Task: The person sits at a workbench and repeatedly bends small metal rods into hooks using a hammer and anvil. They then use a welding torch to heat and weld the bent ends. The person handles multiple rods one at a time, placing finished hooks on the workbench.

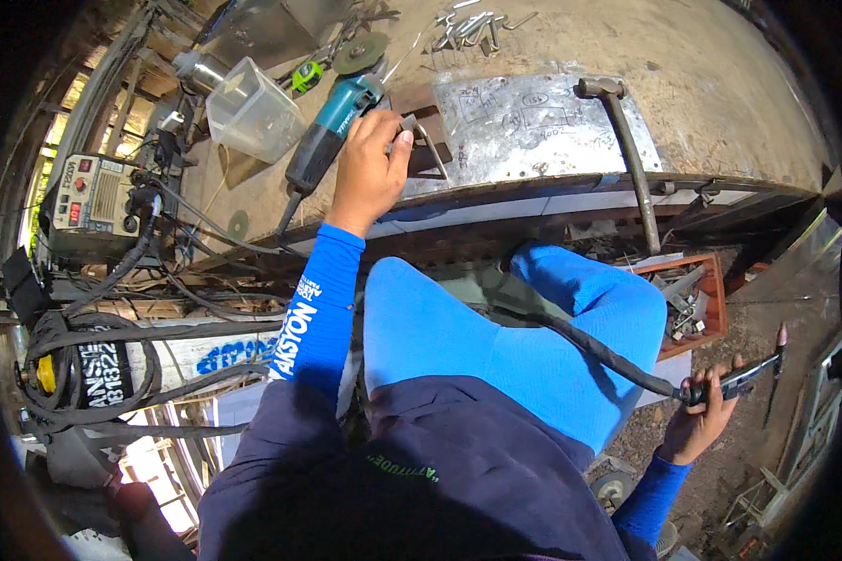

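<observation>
Over the near edge of the workbench, my left hand is closed, thumb and fingers pinching a small bent metal rod. Just left of that hand lies a teal and black angle grinder with a worn disc. Brown flat metal pieces and a marked metal sheet lie beyond and to the right of it. Low at the right, away from the bench, my right hand grips a black welding torch. Its sleeved cable crosses my blue-trousered leg.
A hammer overhangs the bench edge. Small metal rods, a clear plastic container and a green tape measure sit on the bench. A welding machine with looped cables stands left. An orange crate holds metal scraps.
</observation>
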{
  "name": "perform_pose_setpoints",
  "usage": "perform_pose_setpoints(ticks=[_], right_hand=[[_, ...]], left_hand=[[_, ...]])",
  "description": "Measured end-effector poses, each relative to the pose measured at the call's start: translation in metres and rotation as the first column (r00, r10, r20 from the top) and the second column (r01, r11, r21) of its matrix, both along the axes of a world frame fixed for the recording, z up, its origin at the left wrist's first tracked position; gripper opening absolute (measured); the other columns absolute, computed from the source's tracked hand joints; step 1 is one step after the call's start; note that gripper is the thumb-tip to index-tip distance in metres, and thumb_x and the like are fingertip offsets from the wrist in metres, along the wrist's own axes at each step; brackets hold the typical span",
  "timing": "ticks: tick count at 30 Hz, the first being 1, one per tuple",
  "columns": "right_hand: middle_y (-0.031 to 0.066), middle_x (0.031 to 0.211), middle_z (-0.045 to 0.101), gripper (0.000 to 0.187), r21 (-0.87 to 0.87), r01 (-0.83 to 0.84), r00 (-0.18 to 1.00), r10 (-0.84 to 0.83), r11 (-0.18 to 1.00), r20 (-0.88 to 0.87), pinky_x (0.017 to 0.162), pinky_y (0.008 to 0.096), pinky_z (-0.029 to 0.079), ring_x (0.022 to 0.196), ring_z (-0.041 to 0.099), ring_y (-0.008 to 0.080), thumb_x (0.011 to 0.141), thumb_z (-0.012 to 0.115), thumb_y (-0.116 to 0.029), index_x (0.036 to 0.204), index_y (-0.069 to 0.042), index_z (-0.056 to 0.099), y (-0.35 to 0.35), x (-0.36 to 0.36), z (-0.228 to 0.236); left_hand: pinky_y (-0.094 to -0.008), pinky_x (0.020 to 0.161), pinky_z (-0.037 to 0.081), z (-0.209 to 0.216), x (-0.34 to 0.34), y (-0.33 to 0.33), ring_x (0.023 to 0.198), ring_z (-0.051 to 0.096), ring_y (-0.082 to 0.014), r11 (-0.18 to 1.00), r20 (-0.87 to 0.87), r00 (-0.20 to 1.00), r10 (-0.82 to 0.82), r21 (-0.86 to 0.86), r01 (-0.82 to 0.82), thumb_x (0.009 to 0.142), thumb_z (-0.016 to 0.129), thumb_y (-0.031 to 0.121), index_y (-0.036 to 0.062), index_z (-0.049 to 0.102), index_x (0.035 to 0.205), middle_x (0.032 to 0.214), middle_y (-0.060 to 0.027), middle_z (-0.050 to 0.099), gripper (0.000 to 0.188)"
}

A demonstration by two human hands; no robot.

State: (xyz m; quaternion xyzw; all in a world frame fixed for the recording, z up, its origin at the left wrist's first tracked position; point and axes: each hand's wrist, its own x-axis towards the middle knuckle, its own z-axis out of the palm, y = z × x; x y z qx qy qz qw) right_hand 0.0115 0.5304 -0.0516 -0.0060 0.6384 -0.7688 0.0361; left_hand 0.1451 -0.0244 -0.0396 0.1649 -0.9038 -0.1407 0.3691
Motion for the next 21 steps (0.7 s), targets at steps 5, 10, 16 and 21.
perform_pose_setpoints(ticks=[5, 10, 16, 21], right_hand=[[0.0080, 0.103, 0.066, 0.052, 0.410, -0.181, 0.959, 0.253, 0.894, -0.128, 0.074, 0.0279, 0.053, 0.082, 0.063, 0.0123, 0.103, 0.068, -0.010, 0.150, -0.001, 0.046, -0.078, 0.005, 0.031], [0.0065, 0.100, 0.065, 0.069, 0.211, -0.389, 0.918, 0.397, 0.897, 0.003, 0.068, 0.0287, 0.054, 0.080, 0.064, 0.0140, 0.095, 0.072, 0.002, 0.157, 0.001, 0.043, -0.174, 0.034, 0.026], [0.0071, 0.119, 0.065, 0.066, 0.207, -0.527, 0.847, 0.529, 0.824, 0.052, 0.073, 0.0243, 0.051, 0.086, 0.060, 0.0098, 0.093, 0.073, 0.003, 0.154, 0.003, 0.048, -0.218, 0.055, 0.011], [0.0077, 0.119, 0.065, 0.067, 0.213, -0.492, 0.870, 0.486, 0.844, 0.083, 0.076, 0.0240, 0.050, 0.091, 0.060, 0.0102, 0.093, 0.076, -0.002, 0.153, 0.003, 0.048, -0.211, 0.049, -0.003]], left_hand=[[-0.0457, 0.089, 0.053, -0.003, 0.001, 0.004, 0.100, 0.066, -0.0400, 0.984, -0.064, 0.997, 0.030, 0.175, -0.019, 0.092, 0.071, 0.010, -0.0025, 0.070, 0.098, 0.106, -0.0184, 0.071, 0.014], [-0.0476, 0.086, 0.053, 0.001, -0.001, 0.002, 0.096, 0.066, -0.0411, 0.979, -0.044, 0.999, 0.005, 0.203, 0.004, 0.092, 0.072, 0.010, -0.0028, 0.070, 0.096, 0.099, -0.0186, 0.070, 0.013], [-0.0422, 0.079, 0.053, 0.025, -0.007, -0.026, 0.087, 0.068, -0.0391, 0.986, 0.115, 0.982, -0.151, 0.092, 0.141, 0.097, 0.069, 0.013, -0.0038, 0.070, 0.102, 0.095, -0.0186, 0.069, 0.017], [-0.0464, 0.078, 0.053, 0.048, -0.045, -0.005, 0.087, 0.068, -0.0418, 0.956, 0.190, 0.941, -0.281, 0.140, 0.258, 0.098, 0.071, 0.018, -0.0014, 0.072, 0.103, 0.092, -0.0213, 0.070, 0.020]])
